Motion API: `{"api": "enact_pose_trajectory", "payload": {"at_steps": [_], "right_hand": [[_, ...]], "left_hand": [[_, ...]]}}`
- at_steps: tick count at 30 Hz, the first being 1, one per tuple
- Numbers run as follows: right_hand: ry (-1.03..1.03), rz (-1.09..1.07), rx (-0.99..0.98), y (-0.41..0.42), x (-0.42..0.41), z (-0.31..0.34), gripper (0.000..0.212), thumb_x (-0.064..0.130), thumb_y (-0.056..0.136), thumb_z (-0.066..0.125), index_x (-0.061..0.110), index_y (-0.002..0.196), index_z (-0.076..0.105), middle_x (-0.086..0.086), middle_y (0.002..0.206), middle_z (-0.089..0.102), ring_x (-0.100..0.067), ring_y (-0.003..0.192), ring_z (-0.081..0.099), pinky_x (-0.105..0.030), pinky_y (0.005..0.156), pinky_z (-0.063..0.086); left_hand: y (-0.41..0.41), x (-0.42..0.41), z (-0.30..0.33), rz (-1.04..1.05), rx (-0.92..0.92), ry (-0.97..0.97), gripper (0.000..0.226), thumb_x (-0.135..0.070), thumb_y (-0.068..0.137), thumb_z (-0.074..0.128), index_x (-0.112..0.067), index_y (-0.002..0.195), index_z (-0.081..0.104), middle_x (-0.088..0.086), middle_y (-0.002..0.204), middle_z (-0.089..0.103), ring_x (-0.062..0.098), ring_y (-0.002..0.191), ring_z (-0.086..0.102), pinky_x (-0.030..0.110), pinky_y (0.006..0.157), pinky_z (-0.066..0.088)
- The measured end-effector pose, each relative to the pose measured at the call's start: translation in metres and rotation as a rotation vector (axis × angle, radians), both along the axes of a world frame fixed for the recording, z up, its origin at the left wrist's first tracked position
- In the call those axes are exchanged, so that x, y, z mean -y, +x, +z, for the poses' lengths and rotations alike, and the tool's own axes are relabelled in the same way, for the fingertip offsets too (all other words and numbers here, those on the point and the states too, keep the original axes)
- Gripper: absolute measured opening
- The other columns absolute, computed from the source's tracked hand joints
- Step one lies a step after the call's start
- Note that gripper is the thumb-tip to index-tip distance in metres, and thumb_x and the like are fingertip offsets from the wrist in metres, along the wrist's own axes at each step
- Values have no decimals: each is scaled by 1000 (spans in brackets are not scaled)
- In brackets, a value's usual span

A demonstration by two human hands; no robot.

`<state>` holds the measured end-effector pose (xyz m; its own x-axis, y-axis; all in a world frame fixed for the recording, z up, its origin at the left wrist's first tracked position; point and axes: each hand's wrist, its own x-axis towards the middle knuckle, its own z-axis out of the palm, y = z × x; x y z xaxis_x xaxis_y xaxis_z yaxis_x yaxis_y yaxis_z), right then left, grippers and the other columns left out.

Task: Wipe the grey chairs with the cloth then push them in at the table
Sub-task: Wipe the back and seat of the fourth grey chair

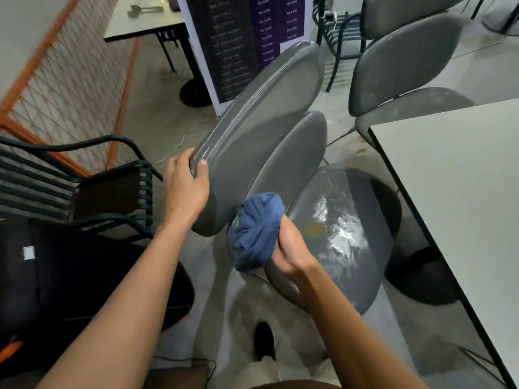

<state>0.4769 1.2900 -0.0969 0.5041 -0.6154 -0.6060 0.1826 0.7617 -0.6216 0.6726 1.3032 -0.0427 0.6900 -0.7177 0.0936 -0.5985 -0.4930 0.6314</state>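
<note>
Grey chair backrest: smooth moulded plastic, glossy along the rim. Its seat: glossy, wet-looking sheen, one yellowish stain. Blue cloth: soft, matt, crumpled fabric. Table top: pale, matt, smooth. Floor: dull, rough-looking concrete.

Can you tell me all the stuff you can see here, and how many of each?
grey chairs: at least three, grey, centre and upper right
cloth: one, blue, against the nearest chair's back
table: one, pale, right
far table: one, pale, upper left
slatted chair: one, black, left
sign board: one, dark with purple, top centre
mesh fence: one, orange, upper left
left hand: grips the chair back's edge
right hand: holds the cloth
</note>
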Motion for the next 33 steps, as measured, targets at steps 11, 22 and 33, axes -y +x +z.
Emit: {"api": "enact_pose_trajectory", "payload": {"at_steps": [11, 22, 33], "right_hand": [[-20, 208, 185, -132, 32, 5, 46, 27, 104, 46, -2, 139, 55, -24, 141, 57, -37, 133, 54, -47, 117, 37], [-117, 183, -9, -160, 64, -13, 17, 13, 101, 53, 7, 110, 67, -13, 99, 74, -23, 85, 73, -35, 73, 58], [-137, -50, -382, -110, 116, -44, 9, 10, 95, 49, 11, 87, 53, -15, 85, 56, -30, 79, 55, -49, 77, 56]], "left_hand": [[-154, -62, -49, -301, -111, -86, 47, -20, 98, 65, -25, 144, 55, -12, 145, 46, 8, 138, 44, 32, 119, 35], [-222, -31, -82, -55, -428, -25, 50, -53, 82, 62, -29, 125, 68, -13, 112, 71, 5, 103, 68, 40, 93, 57], [-211, 34, -113, -40, -407, -141, 26, -52, 92, 55, -41, 115, 55, -22, 110, 61, -2, 104, 60, 30, 90, 53]]}}
